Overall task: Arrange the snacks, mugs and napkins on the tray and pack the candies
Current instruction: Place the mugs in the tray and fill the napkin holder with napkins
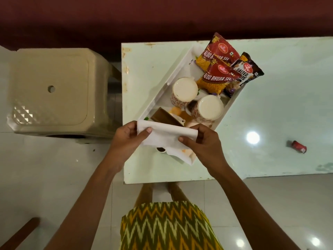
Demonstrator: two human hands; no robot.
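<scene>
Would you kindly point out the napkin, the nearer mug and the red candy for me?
napkin (166,135), head view, middle of the white sheet between the hands.
nearer mug (210,107), head view, its pale upturned base.
red candy (299,146), head view, middle of the wrapper.

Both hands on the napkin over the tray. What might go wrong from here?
1. The napkin is held by both the left hand and right hand over the tray, hiding its near end; placing it blind may nudge the upside-down mugs.
2. The snack packets overhang the tray's far rim and might slide off.
</scene>
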